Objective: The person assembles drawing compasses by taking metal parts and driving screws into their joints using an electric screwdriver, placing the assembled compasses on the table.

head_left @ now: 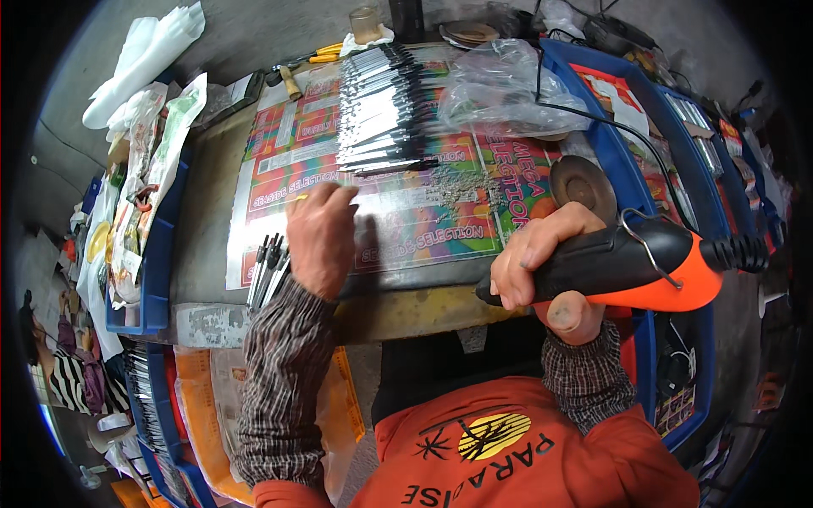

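My right hand [550,254] is wrapped round a corded electric screwdriver [627,258], black and orange with a wire hanging loop, its dark tip pointing left above the table's front edge. My left hand [323,229] hovers over the printed sheet [415,245] with its fingers curled; whatever they hold, if anything, is hidden. Beyond it lies a stack of slim silver pieces with black ends [379,110], side by side. Near my left wrist rest several more slim black-and-silver pieces [269,269]. A scatter of small grey parts [464,190] lies right of the stack.
A round brown dish [584,188] stands at the sheet's right. Clear plastic bags [504,89] lie at the back right. Blue trays [605,140] flank the table, and a black cable [627,127] crosses the right one. Yellow-handled pliers [326,56] lie at the back.
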### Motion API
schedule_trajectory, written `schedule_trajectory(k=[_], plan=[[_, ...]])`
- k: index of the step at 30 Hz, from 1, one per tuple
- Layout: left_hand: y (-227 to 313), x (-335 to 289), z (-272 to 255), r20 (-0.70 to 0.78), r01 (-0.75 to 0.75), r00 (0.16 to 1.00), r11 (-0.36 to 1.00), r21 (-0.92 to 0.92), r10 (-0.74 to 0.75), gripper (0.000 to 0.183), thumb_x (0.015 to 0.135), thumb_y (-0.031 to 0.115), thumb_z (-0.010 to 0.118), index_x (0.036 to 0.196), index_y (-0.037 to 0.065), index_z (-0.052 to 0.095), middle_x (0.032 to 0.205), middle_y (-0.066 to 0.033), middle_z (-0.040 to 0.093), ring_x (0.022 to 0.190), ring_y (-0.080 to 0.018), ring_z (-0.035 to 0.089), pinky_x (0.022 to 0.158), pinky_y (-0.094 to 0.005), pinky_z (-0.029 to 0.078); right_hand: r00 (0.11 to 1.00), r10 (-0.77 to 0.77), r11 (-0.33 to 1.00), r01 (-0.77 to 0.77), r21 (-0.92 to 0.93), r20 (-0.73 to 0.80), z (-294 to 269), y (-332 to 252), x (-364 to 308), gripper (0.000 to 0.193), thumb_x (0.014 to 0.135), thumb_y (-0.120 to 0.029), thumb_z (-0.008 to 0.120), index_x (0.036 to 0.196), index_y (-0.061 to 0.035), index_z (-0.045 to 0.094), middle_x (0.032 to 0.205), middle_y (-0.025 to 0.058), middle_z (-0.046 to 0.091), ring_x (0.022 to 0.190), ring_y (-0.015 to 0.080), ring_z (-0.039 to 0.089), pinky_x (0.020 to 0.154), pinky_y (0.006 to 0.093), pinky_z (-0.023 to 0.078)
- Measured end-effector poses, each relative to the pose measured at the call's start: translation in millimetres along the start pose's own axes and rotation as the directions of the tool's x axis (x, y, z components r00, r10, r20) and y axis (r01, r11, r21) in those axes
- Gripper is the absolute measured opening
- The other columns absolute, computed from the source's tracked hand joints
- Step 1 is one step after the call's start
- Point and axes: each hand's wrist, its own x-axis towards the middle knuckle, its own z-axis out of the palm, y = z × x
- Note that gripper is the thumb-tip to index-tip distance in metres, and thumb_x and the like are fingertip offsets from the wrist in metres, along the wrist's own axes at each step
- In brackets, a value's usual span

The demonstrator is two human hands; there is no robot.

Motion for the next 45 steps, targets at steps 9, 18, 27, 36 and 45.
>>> schedule_trajectory(k=[9, 18, 27, 36, 45], plan=[[19.0, 48.6, 54.9, 0.052, -0.156, 0.986, 0.987, -0.048, 0.158, 0.014, 0.071, 0.011, 0.061, 0.085, 0.01, 0.061, 0.082, -0.0094, 0.053, 0.082, -0.0274, 0.054, 0.073, -0.0381, 0.041, 0.998, 0.006, 1.0, -0.006, -0.001, -0.066, -12.9, -3.9, -2.0, 0.049, 0.067, -0.025, 0.079, 0.092, -0.0014, 0.045, 0.064, 0.0063, 0.053, 0.057, 0.0174, 0.055, 0.057, 0.0331, 0.048], [19.3, 53.9, 69.6, 0.121, -0.169, 0.979, 0.985, 0.02, 0.166, 0.012, 0.075, 0.011, 0.056, 0.087, 0.011, 0.06, 0.084, -0.009, 0.051, 0.082, -0.0262, 0.055, 0.07, -0.0371, 0.045, 0.997, 0.036, 0.999, -0.036, 0.001, -0.063, -20.6, -0.8, -5.7, 0.047, 0.066, -0.023, 0.079, 0.091, -0.0025, 0.046, 0.063, 0.0065, 0.053, 0.055, 0.0179, 0.055, 0.056, 0.0335, 0.048], [16.8, 55.0, 65.6, 0.021, -0.204, 0.979, 0.977, 0.064, 0.203, 0.009, 0.07, 0.009, 0.058, 0.078, 0.007, 0.054, 0.081, -0.0087, 0.052, 0.085, -0.0273, 0.053, 0.074, -0.0391, 0.039, 0.987, -0.033, 0.994, 0.016, -0.107, -0.157, -18.5, -5.5, 1.4, 0.05, 0.07, -0.034, 0.075, 0.089, -0.0026, 0.042, 0.062, 0.0047, 0.049, 0.054, 0.0162, 0.052, 0.054, 0.0309, 0.046], [20.8, 41.6, 39.7, -0.151, -0.073, 0.988, 0.925, -0.372, 0.017, 0.017, 0.077, 0.001, 0.055, 0.093, 0.003, 0.051, 0.076, -0.0155, 0.059, 0.071, -0.0333, 0.057, 0.066, -0.0411, 0.043, 0.948, -0.214, 0.942, 0.136, -0.307, -0.236, -33.4, 7.4, 15.5, 0.041, 0.077, -0.032, 0.066, 0.092, -0.0029, 0.043, 0.063, 0.0056, 0.047, 0.056, 0.0158, 0.05, 0.058, 0.0313, 0.045], [36.3, 14.5, 15.8, 0.154, 0.309, 0.946, 0.647, -0.698, -0.286, 0.011, 0.08, 0.003, 0.06, 0.09, -0.001, 0.058, 0.07, -0.0073, 0.061, 0.062, -0.011, 0.057, 0.058, -0.0251, 0.046, 0.916, -0.278, 0.906, 0.149, -0.397, -0.29, -43.0, 19.3, 23.3, 0.032, 0.081, -0.026, 0.063, 0.094, -0.0034, 0.044, 0.068, 0.0064, 0.048, 0.061, 0.0165, 0.051, 0.064, 0.0345, 0.046]])
